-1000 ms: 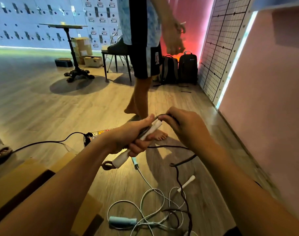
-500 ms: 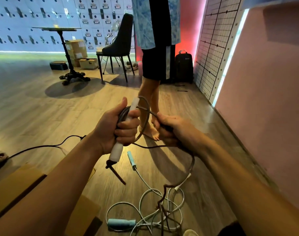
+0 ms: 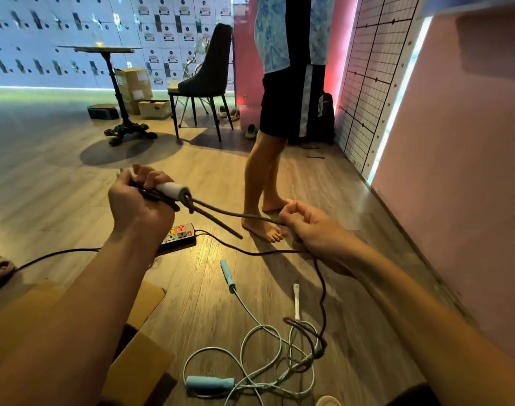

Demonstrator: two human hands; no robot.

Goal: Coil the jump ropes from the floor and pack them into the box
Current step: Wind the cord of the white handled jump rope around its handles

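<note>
The left hand [image 3: 139, 200] is closed around a white handle [image 3: 171, 189] and several dark turns of black rope [image 3: 235, 213] pressed against it; the handle's end pokes out to the right of the left fingers [image 3: 150, 178]. From there one strand runs taut to the right hand [image 3: 306, 224], whose fingers [image 3: 291, 208] pinch it. Below the right fingers the same rope drops to the floor [image 3: 60, 177] and ends in a loose dark loop beside a second white handle [image 3: 296, 300]. Tangled with that loop lies a pale rope [image 3: 250, 344] with two blue handles [image 3: 210, 383], uncoiled. A cardboard box [image 3: 145, 367] sits under the left forearm, flaps open. Just beyond the left fingers a power strip [image 3: 178, 234] lies on the floor, and a barefoot person [image 3: 282, 83] stands past the right fingers.
</note>
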